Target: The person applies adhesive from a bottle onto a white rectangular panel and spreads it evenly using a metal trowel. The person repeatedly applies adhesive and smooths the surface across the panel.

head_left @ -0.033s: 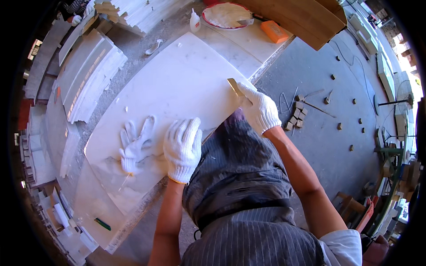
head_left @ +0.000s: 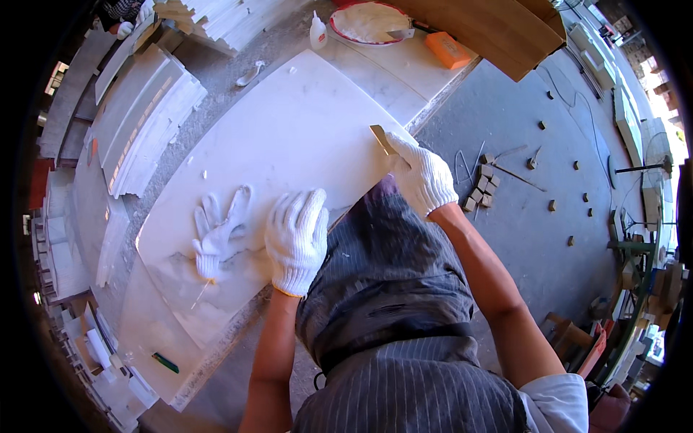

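Observation:
A white marble slab [head_left: 289, 123] lies flat in front of me. In a white knit glove, my right hand [head_left: 422, 177] grips a putty knife [head_left: 380, 138] at the slab's right edge; its thin blade points up and left, and the hand hides its handle. My left hand [head_left: 297, 242], gloved too, is at the slab's near edge with its fingers stretched forward and holds nothing I can see. Just left of it, an empty white glove [head_left: 216, 238] lies on the slab, fingers pointing away from me.
Beyond the slab are a small white bottle [head_left: 318, 32], a red-rimmed basin [head_left: 336, 32] of white paste, an orange box [head_left: 447, 50] and a cardboard box [head_left: 505, 40]. Cut stone strips [head_left: 155, 108] are stacked at left. Small blocks [head_left: 482, 189] lie on the grey floor at right.

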`<state>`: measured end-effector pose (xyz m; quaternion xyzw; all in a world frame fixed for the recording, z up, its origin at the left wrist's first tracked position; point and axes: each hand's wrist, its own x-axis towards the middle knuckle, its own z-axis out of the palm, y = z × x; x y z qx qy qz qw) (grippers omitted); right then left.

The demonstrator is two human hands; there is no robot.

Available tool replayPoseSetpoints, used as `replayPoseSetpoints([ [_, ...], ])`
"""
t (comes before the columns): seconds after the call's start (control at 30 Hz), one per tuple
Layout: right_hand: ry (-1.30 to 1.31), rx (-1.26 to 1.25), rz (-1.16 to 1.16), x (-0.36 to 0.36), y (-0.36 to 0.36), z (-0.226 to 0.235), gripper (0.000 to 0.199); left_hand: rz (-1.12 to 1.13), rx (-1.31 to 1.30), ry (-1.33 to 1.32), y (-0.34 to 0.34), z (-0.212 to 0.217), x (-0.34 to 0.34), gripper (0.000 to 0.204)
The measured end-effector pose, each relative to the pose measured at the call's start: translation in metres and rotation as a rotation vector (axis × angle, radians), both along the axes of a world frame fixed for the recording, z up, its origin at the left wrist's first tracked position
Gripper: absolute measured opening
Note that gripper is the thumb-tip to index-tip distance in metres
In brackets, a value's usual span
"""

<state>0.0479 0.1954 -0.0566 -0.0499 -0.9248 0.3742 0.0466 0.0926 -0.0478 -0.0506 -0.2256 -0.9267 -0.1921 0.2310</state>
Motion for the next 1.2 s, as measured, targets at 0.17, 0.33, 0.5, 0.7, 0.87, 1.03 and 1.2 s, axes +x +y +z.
replayPoseSetpoints([
  [0.17, -0.058, 0.103, 0.125, 0.007, -0.014, 0.022, 0.032, 0.013, -0.002, -0.005, -0.002, 0.002, 0.002, 0.028],
  [0.33, 0.046, 0.118, 0.145, 0.003, -0.004, 0.001, 0.042, 0.011, -0.02, -0.013, -0.001, 0.002, 0.001, 0.027],
  [0.5, -0.006, -0.208, 0.582, 0.032, -0.003, -0.003, 0.047, 0.007, 0.026, -0.019, -0.001, 0.0, 0.001, 0.027],
  [0.7, -0.458, -0.784, 0.188, 0.025, 0.024, 0.045, 0.047, 0.012, 0.027, -0.011, -0.002, 0.0, 0.001, 0.027],
  [0.87, -0.306, -0.502, 0.167, -0.027, 0.028, 0.051, 0.026, 0.005, 0.037, 0.002, 0.0, 0.003, 0.0, 0.027],
  [1.03, -0.277, -0.308, 0.374, -0.071, 0.017, 0.036, 0.026, 0.019, -0.007, -0.009, 0.0, 0.003, 0.0, 0.027],
  [1.2, -0.008, -0.056, 0.565, -0.098, 0.009, 0.014, 0.032, 0.012, 0.006, -0.042, 0.003, 0.002, -0.002, 0.028],
])
